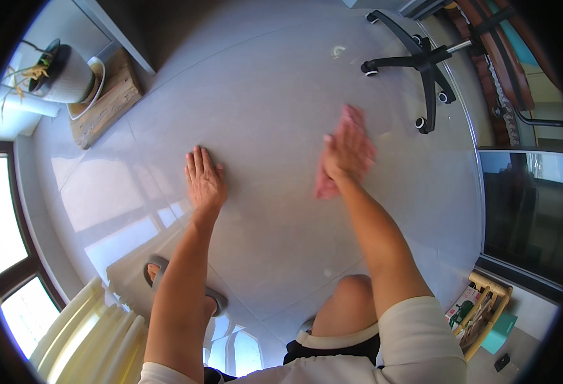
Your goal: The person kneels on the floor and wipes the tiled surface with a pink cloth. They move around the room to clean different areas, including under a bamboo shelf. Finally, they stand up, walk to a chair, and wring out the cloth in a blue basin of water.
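Note:
My right hand presses palm down on a crumpled pink cloth against the grey tiled floor. Both hand and cloth look slightly blurred. Cloth sticks out beyond the fingertips and on either side of the palm. To the left, my left hand rests flat on the same floor with nothing in it, its thumb held a little away from the fingers. A stretch of bare tile lies between the two hands.
A swivel chair's black wheeled base stands at upper right. A potted plant sits on a wooden block at upper left. Pale yellow curtains hang at lower left. A bamboo rack with printed items is at lower right, below a dark glass panel.

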### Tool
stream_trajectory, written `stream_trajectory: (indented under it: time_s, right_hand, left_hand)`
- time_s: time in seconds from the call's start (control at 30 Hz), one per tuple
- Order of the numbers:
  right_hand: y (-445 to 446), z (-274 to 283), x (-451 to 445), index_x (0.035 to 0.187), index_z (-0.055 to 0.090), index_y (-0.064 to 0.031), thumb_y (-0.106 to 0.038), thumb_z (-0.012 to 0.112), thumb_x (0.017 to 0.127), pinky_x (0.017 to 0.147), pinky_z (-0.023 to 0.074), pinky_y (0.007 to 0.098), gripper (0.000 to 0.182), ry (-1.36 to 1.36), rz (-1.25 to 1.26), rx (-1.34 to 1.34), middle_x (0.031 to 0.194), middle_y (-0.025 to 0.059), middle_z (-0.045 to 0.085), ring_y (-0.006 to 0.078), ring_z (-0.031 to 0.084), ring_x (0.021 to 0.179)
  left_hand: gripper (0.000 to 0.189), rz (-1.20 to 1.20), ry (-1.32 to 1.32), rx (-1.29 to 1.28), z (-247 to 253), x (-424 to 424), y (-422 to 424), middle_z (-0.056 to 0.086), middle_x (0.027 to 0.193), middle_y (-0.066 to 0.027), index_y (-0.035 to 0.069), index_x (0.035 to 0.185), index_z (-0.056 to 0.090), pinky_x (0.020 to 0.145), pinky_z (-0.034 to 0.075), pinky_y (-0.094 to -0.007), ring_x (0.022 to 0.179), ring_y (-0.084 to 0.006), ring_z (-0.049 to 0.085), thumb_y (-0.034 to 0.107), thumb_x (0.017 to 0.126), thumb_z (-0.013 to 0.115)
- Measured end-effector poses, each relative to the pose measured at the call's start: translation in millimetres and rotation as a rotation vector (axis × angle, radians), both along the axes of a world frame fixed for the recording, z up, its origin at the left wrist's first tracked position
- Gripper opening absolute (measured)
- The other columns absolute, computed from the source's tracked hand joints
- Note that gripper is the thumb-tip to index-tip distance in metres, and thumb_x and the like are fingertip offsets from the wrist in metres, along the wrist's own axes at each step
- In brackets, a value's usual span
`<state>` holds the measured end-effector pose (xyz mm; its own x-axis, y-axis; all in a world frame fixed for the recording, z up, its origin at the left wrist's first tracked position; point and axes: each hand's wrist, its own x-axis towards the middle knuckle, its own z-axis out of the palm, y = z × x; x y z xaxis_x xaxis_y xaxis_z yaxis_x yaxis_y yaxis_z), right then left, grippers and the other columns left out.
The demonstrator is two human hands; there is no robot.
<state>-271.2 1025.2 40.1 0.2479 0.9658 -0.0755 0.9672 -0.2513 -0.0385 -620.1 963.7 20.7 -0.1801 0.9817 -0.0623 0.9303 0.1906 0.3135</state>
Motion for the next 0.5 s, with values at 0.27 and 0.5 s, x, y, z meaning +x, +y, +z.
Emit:
stream_trajectory:
  time_s: [0.27,0.5]
  right_hand:
    - [-64,-5,37,0.167,0.025,-0.0096,-0.05,0.043,0.106,0.131,0.0089,0.0503,0.075,-0.101,0.192,-0.038,0.174,0.0125,0.023,0.0344,0.014,0.161]
    - [-2,7,-184,0.165,0.034,-0.0152,-0.053,0.053,0.101,0.131,0.0049,0.0482,0.076,0.128,0.927,-0.036,0.173,0.0053,0.028,0.0294,0.013,0.162]
  left_hand:
    - [0.052,-0.096,-0.286,0.042,-8,-22,17,0.045,0.161,-0.0197,0.007,0.152,0.053,0.124,0.033,-0.0443,0.154,-0.038,0.035,0.009,0.101,0.042]
    - [0.05,0.102,-0.261,0.29,-9,-71,37,0.045,0.161,-0.0203,0.001,0.151,0.05,0.123,0.033,-0.0488,0.152,-0.0397,0.036,0.009,0.101,0.052]
